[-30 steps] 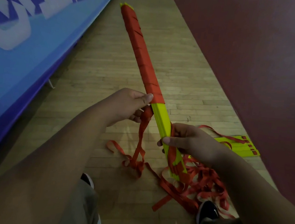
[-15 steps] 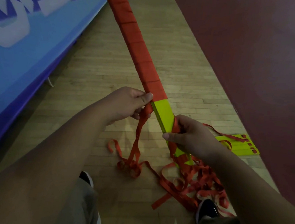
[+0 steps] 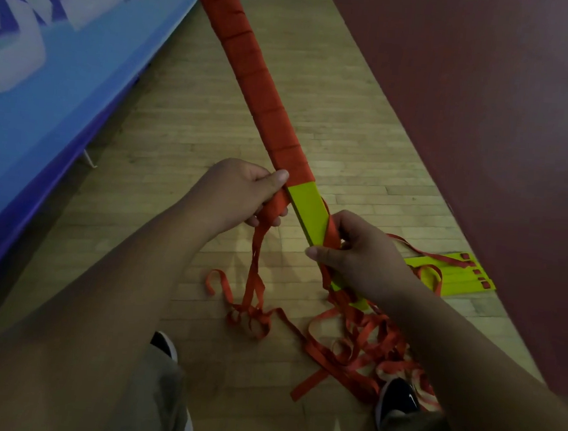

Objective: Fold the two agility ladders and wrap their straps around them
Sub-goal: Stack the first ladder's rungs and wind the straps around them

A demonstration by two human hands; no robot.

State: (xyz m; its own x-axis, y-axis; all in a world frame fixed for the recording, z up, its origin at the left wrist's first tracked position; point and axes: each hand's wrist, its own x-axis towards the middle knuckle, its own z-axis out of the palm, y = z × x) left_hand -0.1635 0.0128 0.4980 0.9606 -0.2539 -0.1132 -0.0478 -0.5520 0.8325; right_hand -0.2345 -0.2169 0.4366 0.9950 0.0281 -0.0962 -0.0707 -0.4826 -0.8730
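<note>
A stack of yellow-green ladder rungs (image 3: 310, 214) points up and away from me, most of its length bound in red-orange strap (image 3: 252, 77). My left hand (image 3: 240, 195) pinches the strap at the edge of the wrapped part, with loose strap hanging from it to the floor. My right hand (image 3: 361, 255) grips the bare lower part of the stack and a strap turn beside it. A tangle of loose strap (image 3: 360, 347) lies on the floor below. The second ladder (image 3: 454, 276), folded flat, lies on the floor at the right.
A blue padded banner wall (image 3: 48, 77) runs along the left. The wooden floor (image 3: 180, 132) meets a dark red floor area (image 3: 488, 112) on the right. My two shoes (image 3: 397, 397) stand at the bottom, close to the tangled strap.
The wrapped bundle has tilted further away, its far end now at the frame's top. A new strap turn lies at my right hand. Both hands keep their hold.
</note>
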